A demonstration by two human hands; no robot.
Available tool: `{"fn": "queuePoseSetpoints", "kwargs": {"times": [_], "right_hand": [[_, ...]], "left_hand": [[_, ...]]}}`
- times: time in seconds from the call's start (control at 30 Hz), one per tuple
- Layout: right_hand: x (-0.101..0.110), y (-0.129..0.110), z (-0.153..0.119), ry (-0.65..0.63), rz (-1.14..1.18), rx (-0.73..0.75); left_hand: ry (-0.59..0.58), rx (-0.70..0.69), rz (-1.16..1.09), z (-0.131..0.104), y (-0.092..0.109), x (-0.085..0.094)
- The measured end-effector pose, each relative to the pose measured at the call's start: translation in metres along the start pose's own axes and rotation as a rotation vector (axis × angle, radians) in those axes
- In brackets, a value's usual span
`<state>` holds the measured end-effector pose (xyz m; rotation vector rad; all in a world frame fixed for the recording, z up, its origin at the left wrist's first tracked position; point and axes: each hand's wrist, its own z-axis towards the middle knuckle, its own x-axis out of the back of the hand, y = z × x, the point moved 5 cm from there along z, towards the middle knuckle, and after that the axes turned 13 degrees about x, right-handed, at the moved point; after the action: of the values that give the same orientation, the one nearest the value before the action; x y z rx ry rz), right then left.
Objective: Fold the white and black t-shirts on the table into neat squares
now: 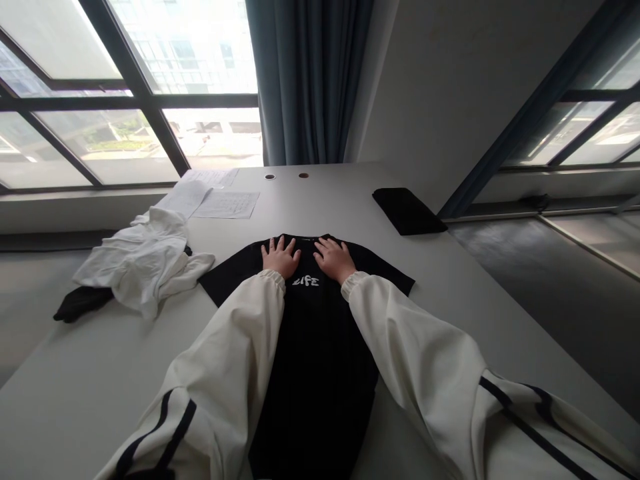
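A black T-shirt (320, 347) with a white print on its chest lies spread on the white table, its collar toward the far side and both sleeves out. My left hand (281, 257) rests flat on the shirt's upper left part, fingers spread. On the upper right part, near the collar, my right hand (336, 259) lies palm down with its fingers stretched out. The print shows between and just below my hands. My forearms cover parts of the shirt's sides.
Crumpled white clothing (145, 257) lies at the left with a black piece (83, 303) under it. Papers (227, 205) are behind it. A folded black cloth (407, 211) lies at the table's (345, 193) right edge. Curtain and windows stand beyond.
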<state>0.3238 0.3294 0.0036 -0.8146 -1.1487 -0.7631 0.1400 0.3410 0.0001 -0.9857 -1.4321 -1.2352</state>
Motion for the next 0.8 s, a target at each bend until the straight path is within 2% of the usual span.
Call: {"fn": "queuePoseSetpoints", "kwargs": {"times": [0.07,0.13,0.2,0.27,0.47,0.8], "right_hand": [[-0.002,0.003,0.001,-0.019,0.005,-0.036],[-0.003,0.004,0.002,-0.017,-0.003,-0.046],[-0.003,0.004,0.002,-0.017,-0.011,-0.043],[-0.003,0.003,0.001,-0.010,-0.016,-0.019],[-0.005,-0.005,0.001,-0.043,0.024,0.121],[0.003,-0.001,0.000,0.078,0.065,0.047]], "left_hand": [[0.042,-0.079,-0.001,-0.003,0.004,0.002],[0.074,-0.225,0.008,-0.008,0.012,0.004],[0.055,-0.356,0.023,-0.011,0.018,0.003],[0.015,-0.401,0.030,-0.012,0.020,0.000],[-0.003,-0.356,0.026,-0.008,0.018,-0.001],[-0.001,-0.208,0.002,0.001,0.012,-0.005]]}}
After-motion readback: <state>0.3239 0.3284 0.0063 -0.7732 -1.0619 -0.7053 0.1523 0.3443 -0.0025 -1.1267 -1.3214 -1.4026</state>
